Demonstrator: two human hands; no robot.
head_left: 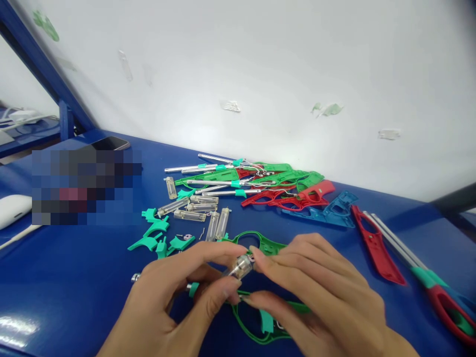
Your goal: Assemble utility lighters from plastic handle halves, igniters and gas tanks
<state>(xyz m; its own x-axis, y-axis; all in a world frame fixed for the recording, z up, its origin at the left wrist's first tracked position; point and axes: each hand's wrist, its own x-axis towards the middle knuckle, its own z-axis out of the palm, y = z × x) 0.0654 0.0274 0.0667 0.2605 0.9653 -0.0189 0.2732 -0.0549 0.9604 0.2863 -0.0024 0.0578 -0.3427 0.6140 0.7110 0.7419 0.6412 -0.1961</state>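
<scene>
The left hand (pixel 171 292) partly hides a clear cartridge (pixel 241 267); the left edge crops a white object (pixel 15 209); pixelation masks a patch (pixel 85 188).

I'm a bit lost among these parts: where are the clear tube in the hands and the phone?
Clear tube (pixel 242 267), head view: its exposed end.
Phone (pixel 111 143), head view: visible part of its dark screen.

From our head we look forward and down, close over our left hand (pixel 156 290) and right hand (pixel 327 287), toward the far edge of the blue table (pixel 152 183).

Workshop | blue bench (pixel 92 277) | loose plastic casings (pixel 318 191), metal tubes (pixel 211 183)
</scene>
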